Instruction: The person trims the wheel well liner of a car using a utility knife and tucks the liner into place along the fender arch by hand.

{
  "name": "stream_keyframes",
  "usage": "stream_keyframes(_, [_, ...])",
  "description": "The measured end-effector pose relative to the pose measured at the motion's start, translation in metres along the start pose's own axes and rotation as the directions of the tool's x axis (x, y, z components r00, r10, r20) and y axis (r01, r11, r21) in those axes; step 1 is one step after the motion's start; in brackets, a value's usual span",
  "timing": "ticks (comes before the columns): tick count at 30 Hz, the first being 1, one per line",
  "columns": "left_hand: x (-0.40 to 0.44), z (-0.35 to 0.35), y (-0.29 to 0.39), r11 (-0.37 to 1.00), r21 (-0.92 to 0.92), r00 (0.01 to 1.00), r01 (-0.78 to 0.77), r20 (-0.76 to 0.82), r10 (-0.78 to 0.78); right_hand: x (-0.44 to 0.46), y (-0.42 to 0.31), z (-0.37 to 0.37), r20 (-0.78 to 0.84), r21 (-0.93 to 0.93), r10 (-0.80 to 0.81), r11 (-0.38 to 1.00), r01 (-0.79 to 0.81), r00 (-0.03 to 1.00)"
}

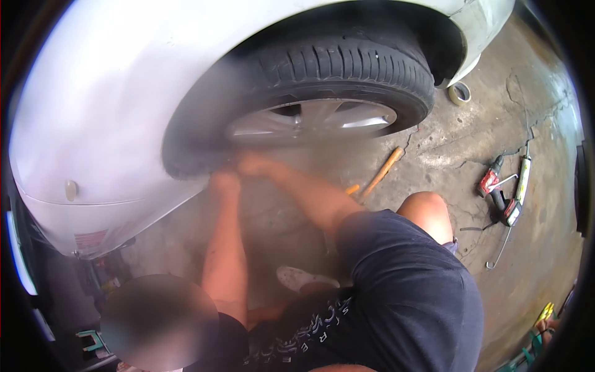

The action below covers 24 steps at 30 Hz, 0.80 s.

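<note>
My left hand (224,181) and my right hand (251,164) are close together at the lower outer edge of a car wheel. The black tyre (347,65) sits in the wheel arch, turned outward, with its silver spoked rim (316,118) facing down toward me. Beside my left hand runs the lower edge of the white car body (111,124). A hazy smear covers both hands and this part of the wheel. My fingers, and anything between them, cannot be made out.
On the concrete floor lie a wooden handle (382,172), a short yellow handle (352,190), a tape roll (460,93), a red and black power drill (489,180) and a long white-barrelled gun (524,177). My shoe (297,278) and bare knee (427,209) are below the wheel.
</note>
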<state>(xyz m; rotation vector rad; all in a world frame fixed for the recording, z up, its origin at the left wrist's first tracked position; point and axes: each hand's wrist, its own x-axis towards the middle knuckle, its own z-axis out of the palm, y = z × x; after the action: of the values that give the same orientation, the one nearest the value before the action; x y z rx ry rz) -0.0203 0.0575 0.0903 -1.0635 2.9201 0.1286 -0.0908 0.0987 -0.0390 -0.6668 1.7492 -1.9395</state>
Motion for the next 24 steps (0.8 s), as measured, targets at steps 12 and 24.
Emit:
stream_keyframes(12, [-0.003,-0.014,0.005,0.996,0.080,0.984,-0.049,0.176,0.035,0.007,-0.023,0.008,-0.068,-0.258,0.071,0.962,-0.086,0.995])
stream_keyframes(24, [0.029,0.022,-0.017,0.993,-0.013,0.984,0.115,0.141,-0.112,0.018,-0.024,0.012,0.003,-0.417,0.197,0.892,-0.178,0.980])
